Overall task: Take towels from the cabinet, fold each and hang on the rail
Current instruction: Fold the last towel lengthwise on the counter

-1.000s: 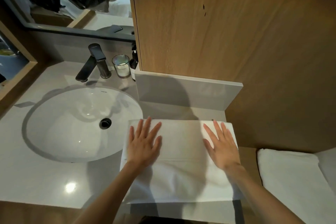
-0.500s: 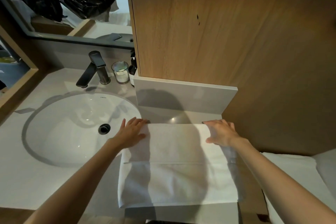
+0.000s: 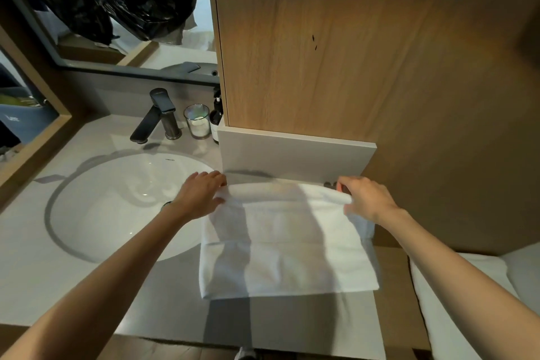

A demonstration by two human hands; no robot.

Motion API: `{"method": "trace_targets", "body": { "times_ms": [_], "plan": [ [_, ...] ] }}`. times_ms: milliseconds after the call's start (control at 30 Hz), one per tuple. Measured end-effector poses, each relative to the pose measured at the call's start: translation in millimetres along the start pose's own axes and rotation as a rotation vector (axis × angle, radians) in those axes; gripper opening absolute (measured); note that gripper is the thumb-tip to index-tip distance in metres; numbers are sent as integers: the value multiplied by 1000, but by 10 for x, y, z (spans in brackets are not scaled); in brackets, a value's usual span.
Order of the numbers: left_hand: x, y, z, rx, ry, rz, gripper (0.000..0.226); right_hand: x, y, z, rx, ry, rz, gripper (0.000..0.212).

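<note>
A white folded towel (image 3: 287, 254) lies on the grey counter (image 3: 87, 295) to the right of the sink. My left hand (image 3: 200, 194) grips the towel's far left corner. My right hand (image 3: 363, 197) grips its far right corner. The far edge is lifted off the counter and curls toward me, while the near part stays flat. A wooden cabinet (image 3: 365, 52) rises behind the towel. No rail is in view.
The white sink (image 3: 117, 202) with a dark tap (image 3: 157, 117) lies to the left. A glass candle (image 3: 198, 125) and a dark pump bottle (image 3: 216, 117) stand by the cabinet edge. Another white towel (image 3: 455, 310) lies at the lower right. A mirror (image 3: 131, 9) hangs above.
Both hands went from lying flat on the towel to its far corners, took hold of them and raised the far edge toward me.
</note>
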State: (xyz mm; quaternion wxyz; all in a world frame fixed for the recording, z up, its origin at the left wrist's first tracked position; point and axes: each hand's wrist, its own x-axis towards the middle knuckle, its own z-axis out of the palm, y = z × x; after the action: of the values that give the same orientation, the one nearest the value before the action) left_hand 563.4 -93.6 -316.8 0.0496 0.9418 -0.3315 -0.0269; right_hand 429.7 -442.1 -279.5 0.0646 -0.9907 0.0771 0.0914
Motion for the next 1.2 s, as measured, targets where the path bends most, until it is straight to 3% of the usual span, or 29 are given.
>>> {"method": "trace_targets", "body": {
  "times_ms": [167, 300, 400, 533, 667, 733, 800, 867, 933, 1000, 1067, 1200],
  "plan": [
    [-233, 107, -111, -25, 200, 38, 28, -258, 40, -46, -57, 114, -50, 44],
    [-631, 337, -105, -35, 242, 90, 25, -581, 56, 71, -108, 135, -77, 58],
    [-945, 490, 2, -58, 236, 148, 37, -831, 73, 194, -128, 85, -93, 70],
    [-1255, 587, 236, -124, 108, 122, 45, -1099, 89, 371, -191, -63, -120, 79],
    [-1468, 654, 438, -7, 40, 129, 56, -1242, 105, 587, -191, -203, -117, 77],
    [-1521, 695, 490, 19, -50, 113, 49, -1280, 74, 677, -177, -270, -111, 85],
    [-1528, 743, 475, 77, -229, 89, 41, -1280, 54, 714, -150, -338, -91, 93],
    [-1497, 815, 344, 107, -396, 49, 47, -1252, 18, 658, -145, -394, -72, 90],
    [-1440, 926, 204, -29, -372, 10, 41, -1209, -51, 552, -125, -324, -94, 70],
    [-1344, 1046, 196, -222, -177, -27, 30, -1169, -198, 513, -40, -127, -131, 52],
    [-1219, 1201, 296, -284, -22, -41, 31, -1098, -456, 577, 106, 47, -129, 48],
    [-1028, 1558, 652, -202, -90, -86, 56, -930, -994, 1026, 158, 89, -28, 49]
  ]
}}
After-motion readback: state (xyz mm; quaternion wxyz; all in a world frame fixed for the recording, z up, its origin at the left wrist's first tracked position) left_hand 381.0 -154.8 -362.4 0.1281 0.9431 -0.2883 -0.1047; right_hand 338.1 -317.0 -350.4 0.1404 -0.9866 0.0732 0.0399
